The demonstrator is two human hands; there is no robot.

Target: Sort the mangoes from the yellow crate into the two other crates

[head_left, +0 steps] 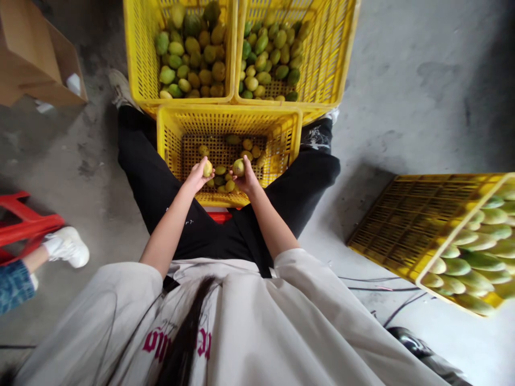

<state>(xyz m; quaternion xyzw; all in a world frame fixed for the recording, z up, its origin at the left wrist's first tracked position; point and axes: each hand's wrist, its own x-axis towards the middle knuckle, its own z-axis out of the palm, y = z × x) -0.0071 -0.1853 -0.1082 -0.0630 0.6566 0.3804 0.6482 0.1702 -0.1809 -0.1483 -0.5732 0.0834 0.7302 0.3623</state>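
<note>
My left hand (pixel 196 177) is closed around a yellow lemon (pixel 207 169), above the left part of the near yellow crate (pixel 229 113). A greenish-yellow lemon (pixel 238 167) with a darker patch sits in the fingers of my right hand (pixel 248 179), a short way to the right. Below both hands, several loose lemons (pixel 229 186) lie on the crate's slatted bottom. More rest toward its back right corner, among them a lemon (pixel 247 144). The near crate stands between my knees.
Beyond it, a left crate (pixel 140 59) and a right crate (pixel 330 59) hold many green and yellow lemons. At right, a tilted crate (pixel 386 214) holds long pale-green fruit (pixel 478 246). Leftward are a cardboard box (pixel 36 59), a red stool (pixel 28 225) and another person's shoe (pixel 70 246).
</note>
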